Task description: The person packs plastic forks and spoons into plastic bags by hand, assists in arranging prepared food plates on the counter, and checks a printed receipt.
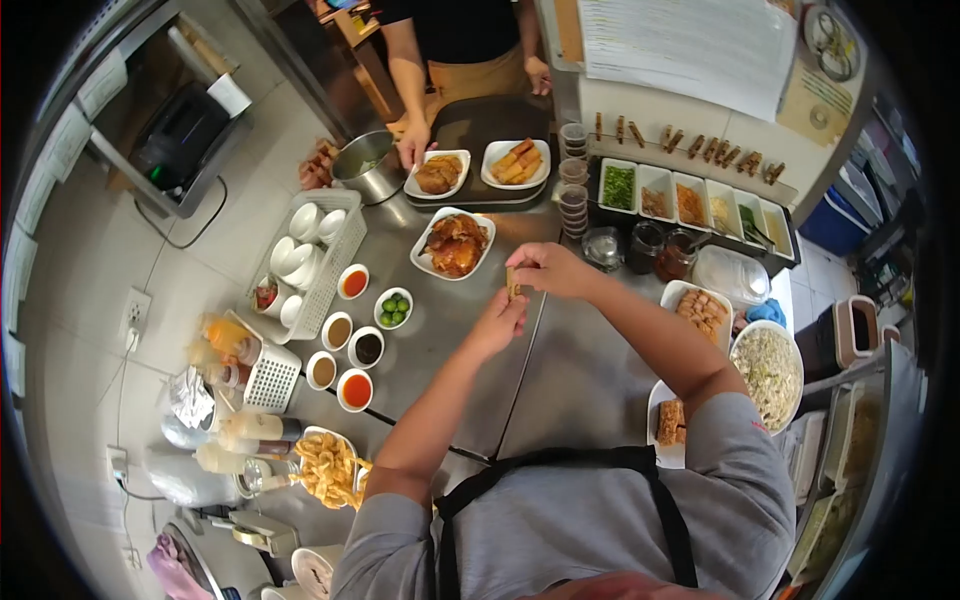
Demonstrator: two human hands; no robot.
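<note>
Both my hands meet over the steel counter, in front of a white dish of glazed roast chicken [455, 247]. Between them is a small tan wooden piece that looks like a clothespin [513, 284]. My left hand [497, 323] grips its lower end. The fingers of my right hand [548, 268] pinch it near the top. Left of the hands stand small bowls of sauce, among them a dark sauce [369, 347], and a bowl of green limes [393, 307]. Like pieces, the wooden clothespins [710, 150], hang in a row on the wall rail.
Across the counter a co-worker's hand [413, 143] touches a white dish of food [438, 175] on a dark tray [480, 120]. Beside it lies a dish of fried rolls [517, 163]. Topping containers [655, 190] stand right, a noodle bowl [768, 375] nearer, a white basket [335, 255] left.
</note>
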